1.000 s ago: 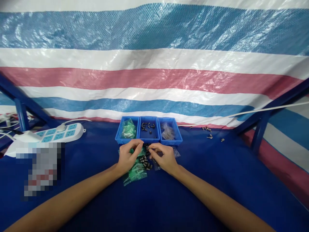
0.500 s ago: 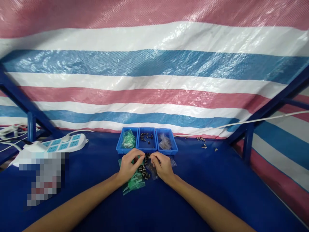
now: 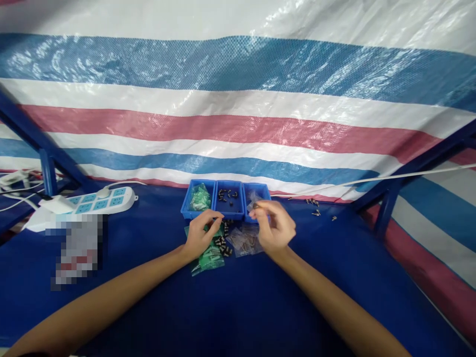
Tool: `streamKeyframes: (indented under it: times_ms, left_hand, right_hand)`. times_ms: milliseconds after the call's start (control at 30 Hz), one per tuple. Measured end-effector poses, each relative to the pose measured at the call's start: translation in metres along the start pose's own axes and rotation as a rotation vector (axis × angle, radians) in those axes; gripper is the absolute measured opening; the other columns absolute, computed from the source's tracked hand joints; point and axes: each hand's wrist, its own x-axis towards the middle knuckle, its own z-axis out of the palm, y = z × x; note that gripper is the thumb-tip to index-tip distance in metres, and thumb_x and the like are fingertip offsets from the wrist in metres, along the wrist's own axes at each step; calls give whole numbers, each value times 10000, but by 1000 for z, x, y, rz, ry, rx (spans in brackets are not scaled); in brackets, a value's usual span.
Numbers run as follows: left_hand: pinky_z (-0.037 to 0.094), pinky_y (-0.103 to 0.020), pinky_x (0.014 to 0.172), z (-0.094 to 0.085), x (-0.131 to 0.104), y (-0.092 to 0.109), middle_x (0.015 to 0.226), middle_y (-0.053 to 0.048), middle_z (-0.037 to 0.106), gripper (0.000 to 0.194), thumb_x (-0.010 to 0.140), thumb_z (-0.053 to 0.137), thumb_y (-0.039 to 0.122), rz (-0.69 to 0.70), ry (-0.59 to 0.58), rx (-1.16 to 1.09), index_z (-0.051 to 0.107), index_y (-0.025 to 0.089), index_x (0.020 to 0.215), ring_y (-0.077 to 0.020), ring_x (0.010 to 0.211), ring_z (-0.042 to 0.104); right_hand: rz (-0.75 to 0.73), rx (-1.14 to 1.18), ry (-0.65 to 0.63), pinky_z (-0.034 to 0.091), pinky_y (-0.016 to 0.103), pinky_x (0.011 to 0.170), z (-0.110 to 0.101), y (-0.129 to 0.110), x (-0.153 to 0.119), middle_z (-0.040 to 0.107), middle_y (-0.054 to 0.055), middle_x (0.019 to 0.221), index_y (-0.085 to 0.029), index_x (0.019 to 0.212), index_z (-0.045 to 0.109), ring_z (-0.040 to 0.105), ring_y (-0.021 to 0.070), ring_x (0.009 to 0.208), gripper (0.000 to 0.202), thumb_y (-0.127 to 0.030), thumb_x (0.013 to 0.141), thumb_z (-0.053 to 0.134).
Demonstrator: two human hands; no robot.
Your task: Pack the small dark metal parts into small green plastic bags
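Note:
My left hand (image 3: 201, 233) is over the green bags (image 3: 210, 259), in front of the left blue bin (image 3: 183, 208). Its thumb and fingertips are bent close together; whatever they hold is too small to make out. My right hand (image 3: 275, 225) is raised at the front of the right blue bin (image 3: 266, 188), pinching a small dark piece (image 3: 256, 206). Between the hands lie small black parts (image 3: 223, 245) and clear bags with metal pieces (image 3: 243, 241). The middle blue bin (image 3: 234, 214) holds several black parts, and the left bin a green bag (image 3: 200, 198).
A white power strip (image 3: 122, 199) with cables lies on the blue table (image 3: 156, 302) at the left, near a blurred item (image 3: 80, 248). Loose small screws (image 3: 316, 213) are scattered at the right. Striped sheeting and blue frame bars stand behind.
My right hand has moved right and away from my left hand, uncovering the clear bags. The view has tilted down a little, so the bins sit higher in the picture.

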Motion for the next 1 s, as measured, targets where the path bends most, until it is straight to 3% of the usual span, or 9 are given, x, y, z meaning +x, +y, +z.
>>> streamKeyframes:
  times_ms: [67,100,233,400,533,833,933,1000]
  left_hand:
    - [417,-204,544,1,0,-1,820,-33,621,164,900,513,276,-20,10,-15,632,165,918,-75,543,500]
    - [411,-200,535,1,0,-1,817,-30,614,162,899,513,278,-30,12,-25,627,166,923,-72,535,496]
    - [395,-193,513,2,-1,-1,813,-24,598,156,896,515,279,-61,11,-53,622,169,922,-72,529,489]
    - [402,-199,523,2,-1,-1,830,-32,606,162,900,508,279,-46,0,-53,624,169,928,-75,536,477]
    - [417,-203,545,1,0,0,830,-27,611,146,899,513,261,-42,-15,-39,625,169,913,-73,544,499]
    - [429,-212,564,1,0,0,836,-37,628,143,906,503,235,28,-45,-18,627,167,930,-92,594,538]
    - [435,-217,577,0,-1,-1,855,-43,624,153,913,496,248,20,-45,-14,625,171,946,-100,619,544]
    - [438,-216,571,0,0,0,899,-49,622,174,915,495,262,2,-51,-24,617,176,1005,-93,606,532]
  right_hand:
    - [-15,-50,65,554,355,659,-2,0,12,657,70,836,-204,990,625,650,181,682,176,-282,883,509]
    - [-11,-80,29,554,356,685,-3,1,19,663,74,863,-203,1007,627,655,184,721,185,-275,885,508]
    - [46,-304,-421,530,314,725,-5,6,38,672,62,1022,-207,1088,630,649,158,788,253,-200,876,492]
    - [110,-677,-946,467,280,627,-17,3,39,682,47,721,-187,776,704,649,184,692,134,-215,826,583]
    - [46,-908,-1172,467,293,623,-18,-6,26,696,113,805,-146,849,695,671,229,732,112,-224,782,652]
    - [-18,-977,-1283,466,275,691,-4,-8,7,687,149,788,-105,862,668,677,211,791,136,-56,818,548]
    - [-42,-958,-1189,451,267,659,-4,-8,9,684,136,772,-109,856,654,669,208,747,131,-83,836,528]
    - [-56,-863,-1037,437,264,629,-3,-8,9,685,111,786,-129,883,644,659,201,712,150,-136,873,494]
